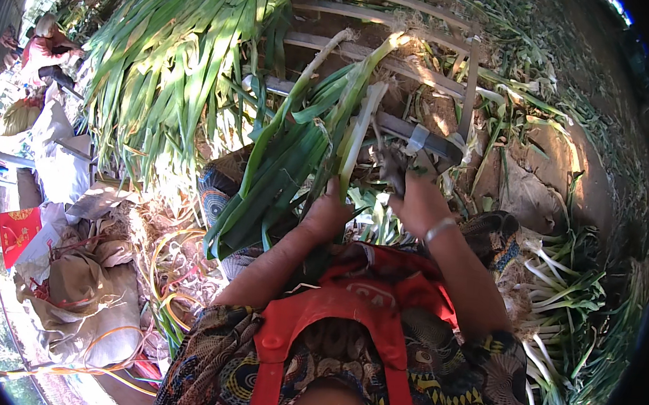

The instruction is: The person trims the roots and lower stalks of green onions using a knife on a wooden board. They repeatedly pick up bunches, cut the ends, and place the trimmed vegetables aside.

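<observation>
My left hand [328,213] is closed round a leafy green onion stalk [358,129], its pale end pointing up and away from me. More long-leaved green onions [288,158] lie beside it across my lap. My right hand [419,197] is just to the right, by the end of a metal bar; its fingers are partly hidden, and a dark thing [391,168] lies at them that I cannot make out. A large heap of green onions [180,54] rests on the slatted metal rack [385,62] ahead of me.
Trimmed white-stemmed onions [556,289] are piled at my right. Cloth sacks [86,302], a red printed packet [18,234] and an orange hose or cord [158,257] lie at my left. Another person [46,53] sits at the far left. Leaf scraps [515,51] litter the ground ahead.
</observation>
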The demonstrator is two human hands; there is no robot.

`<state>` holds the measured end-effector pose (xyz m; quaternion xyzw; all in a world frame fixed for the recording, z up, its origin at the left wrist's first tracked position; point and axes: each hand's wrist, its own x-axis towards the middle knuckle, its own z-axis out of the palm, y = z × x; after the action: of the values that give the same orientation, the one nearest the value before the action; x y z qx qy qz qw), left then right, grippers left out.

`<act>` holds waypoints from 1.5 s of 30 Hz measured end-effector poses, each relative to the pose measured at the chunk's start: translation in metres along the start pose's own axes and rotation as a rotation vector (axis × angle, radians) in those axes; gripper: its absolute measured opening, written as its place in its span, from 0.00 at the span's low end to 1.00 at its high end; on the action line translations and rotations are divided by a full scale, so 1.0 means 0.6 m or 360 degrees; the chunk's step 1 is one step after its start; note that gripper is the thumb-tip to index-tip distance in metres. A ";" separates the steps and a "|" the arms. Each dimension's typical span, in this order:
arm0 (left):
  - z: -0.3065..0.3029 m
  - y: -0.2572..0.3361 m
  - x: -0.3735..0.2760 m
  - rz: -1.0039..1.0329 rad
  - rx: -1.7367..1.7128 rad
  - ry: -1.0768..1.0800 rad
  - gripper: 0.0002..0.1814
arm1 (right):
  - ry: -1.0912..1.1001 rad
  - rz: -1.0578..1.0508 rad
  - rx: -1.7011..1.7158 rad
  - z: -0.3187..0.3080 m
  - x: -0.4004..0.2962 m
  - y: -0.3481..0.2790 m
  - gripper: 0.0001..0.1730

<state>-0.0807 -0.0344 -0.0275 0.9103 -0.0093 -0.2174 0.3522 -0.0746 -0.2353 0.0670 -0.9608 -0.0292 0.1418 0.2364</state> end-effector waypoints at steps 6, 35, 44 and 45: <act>-0.032 0.011 -0.019 0.0023 -0.0462 -0.0064 0.41 | -0.0076 0.0036 0.0120 -0.001 -0.042 -0.012 0.20; -0.031 0.197 0.096 0.0564 -0.0607 0.0041 0.37 | 0.0532 0.0359 0.0374 -0.102 0.055 0.125 0.32; -0.084 0.143 0.285 0.0492 0.1138 0.1234 0.27 | 0.0189 0.0342 0.0303 -0.069 0.069 0.142 0.36; -0.095 0.123 0.296 0.0233 0.1104 0.1074 0.24 | 0.0201 0.0273 0.0304 -0.058 0.073 0.148 0.35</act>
<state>0.1130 -0.0838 -0.0116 0.9906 -0.0305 0.1310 0.0258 -0.0234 -0.3239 0.0440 -0.9399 0.0816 0.1027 0.3151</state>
